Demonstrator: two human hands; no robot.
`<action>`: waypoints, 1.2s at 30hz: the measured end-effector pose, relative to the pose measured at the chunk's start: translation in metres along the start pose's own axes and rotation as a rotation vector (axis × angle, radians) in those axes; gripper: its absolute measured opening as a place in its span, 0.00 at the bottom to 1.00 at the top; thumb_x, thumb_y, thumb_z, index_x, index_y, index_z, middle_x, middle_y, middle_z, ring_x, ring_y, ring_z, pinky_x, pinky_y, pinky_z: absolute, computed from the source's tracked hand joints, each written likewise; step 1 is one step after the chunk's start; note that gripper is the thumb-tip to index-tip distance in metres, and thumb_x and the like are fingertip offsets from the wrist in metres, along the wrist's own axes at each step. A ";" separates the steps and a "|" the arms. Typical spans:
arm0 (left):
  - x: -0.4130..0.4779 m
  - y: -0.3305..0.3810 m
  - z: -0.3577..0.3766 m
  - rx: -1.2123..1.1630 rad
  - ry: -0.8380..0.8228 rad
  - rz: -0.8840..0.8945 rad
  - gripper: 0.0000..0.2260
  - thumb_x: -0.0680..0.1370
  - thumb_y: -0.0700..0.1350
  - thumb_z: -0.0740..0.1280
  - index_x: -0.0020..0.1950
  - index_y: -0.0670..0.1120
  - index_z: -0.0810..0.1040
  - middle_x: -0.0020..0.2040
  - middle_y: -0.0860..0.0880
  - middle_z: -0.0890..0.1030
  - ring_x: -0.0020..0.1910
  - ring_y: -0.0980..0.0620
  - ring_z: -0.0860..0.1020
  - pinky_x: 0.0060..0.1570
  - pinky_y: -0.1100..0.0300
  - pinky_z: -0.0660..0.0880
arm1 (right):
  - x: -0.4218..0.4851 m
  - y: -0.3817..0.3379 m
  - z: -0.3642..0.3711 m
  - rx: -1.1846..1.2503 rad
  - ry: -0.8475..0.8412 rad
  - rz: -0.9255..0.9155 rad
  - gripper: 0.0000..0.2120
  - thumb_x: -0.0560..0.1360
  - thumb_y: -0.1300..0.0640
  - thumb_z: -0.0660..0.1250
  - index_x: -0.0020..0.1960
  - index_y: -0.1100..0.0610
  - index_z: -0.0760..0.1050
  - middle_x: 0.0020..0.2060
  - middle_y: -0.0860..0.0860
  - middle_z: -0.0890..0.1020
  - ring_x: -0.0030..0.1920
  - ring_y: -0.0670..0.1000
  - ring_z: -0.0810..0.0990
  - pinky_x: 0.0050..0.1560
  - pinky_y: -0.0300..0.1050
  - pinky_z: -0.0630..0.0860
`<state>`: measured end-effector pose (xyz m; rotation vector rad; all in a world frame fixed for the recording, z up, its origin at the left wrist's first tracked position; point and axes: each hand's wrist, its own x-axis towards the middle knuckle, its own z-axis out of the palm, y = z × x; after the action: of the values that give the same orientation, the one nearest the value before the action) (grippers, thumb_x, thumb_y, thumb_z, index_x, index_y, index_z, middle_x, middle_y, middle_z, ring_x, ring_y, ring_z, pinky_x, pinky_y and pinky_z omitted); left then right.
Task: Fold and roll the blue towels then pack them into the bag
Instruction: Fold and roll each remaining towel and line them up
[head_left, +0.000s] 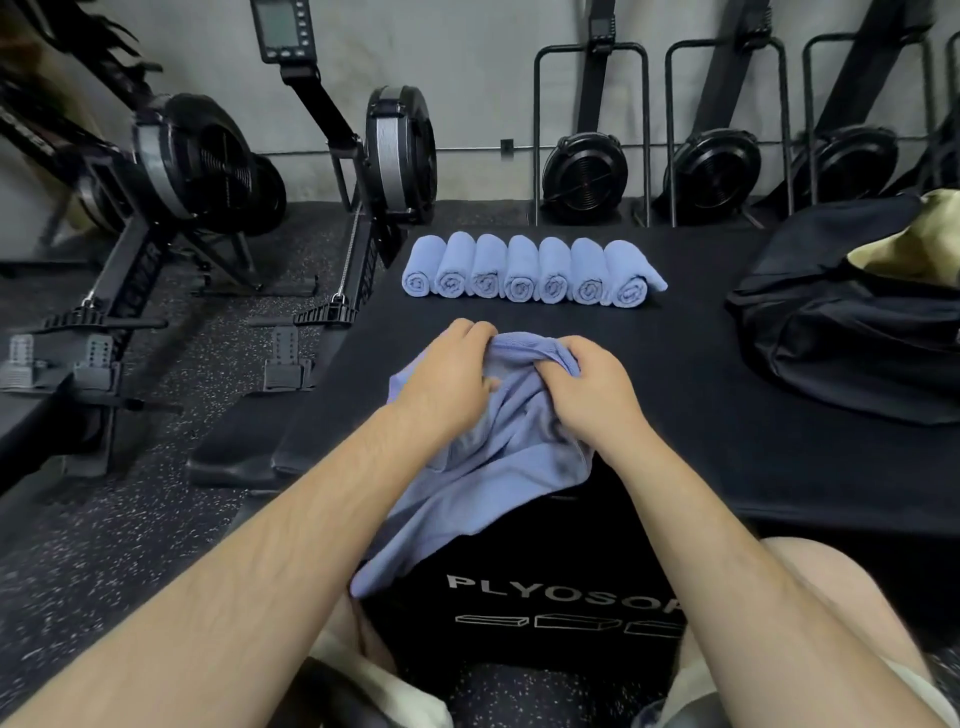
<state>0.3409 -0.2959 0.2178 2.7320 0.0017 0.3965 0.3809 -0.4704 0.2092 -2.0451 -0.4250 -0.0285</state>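
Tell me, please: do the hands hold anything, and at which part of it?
Both hands hold one unrolled blue towel. The left hand and right hand pinch its bunched far edge, close together; the rest drapes over the black box's front.

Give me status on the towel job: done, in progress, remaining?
Done: seven rolled towels sit in a row at the far side of the black mat. In hand: the left hand and right hand both grip one unrolled blue towel, bunched and hanging over the mat's near edge. Left: fold and roll it, then pack all of them; none can be seen in the black bag.
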 end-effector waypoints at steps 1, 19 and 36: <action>0.000 -0.007 0.006 0.024 0.003 -0.010 0.21 0.77 0.39 0.70 0.70 0.43 0.72 0.66 0.44 0.71 0.63 0.45 0.72 0.57 0.59 0.66 | 0.000 0.001 0.000 -0.004 -0.004 0.015 0.09 0.82 0.55 0.61 0.44 0.55 0.75 0.40 0.46 0.79 0.40 0.45 0.76 0.38 0.38 0.68; 0.051 0.001 0.045 -0.222 -0.167 -0.114 0.30 0.80 0.42 0.67 0.81 0.53 0.60 0.74 0.48 0.71 0.71 0.46 0.72 0.65 0.52 0.70 | 0.015 0.024 -0.007 0.136 0.016 0.259 0.17 0.81 0.55 0.59 0.35 0.53 0.60 0.30 0.51 0.66 0.30 0.48 0.62 0.27 0.41 0.58; 0.018 -0.006 0.063 -0.624 0.108 -0.514 0.03 0.80 0.43 0.63 0.47 0.45 0.70 0.40 0.51 0.74 0.37 0.52 0.71 0.35 0.58 0.67 | 0.006 0.037 -0.010 0.112 0.085 0.301 0.18 0.77 0.56 0.63 0.33 0.56 0.59 0.28 0.48 0.62 0.29 0.48 0.59 0.27 0.40 0.58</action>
<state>0.3756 -0.3125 0.1640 1.9964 0.5085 0.3215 0.3991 -0.4933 0.1842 -1.9691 -0.0618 0.0886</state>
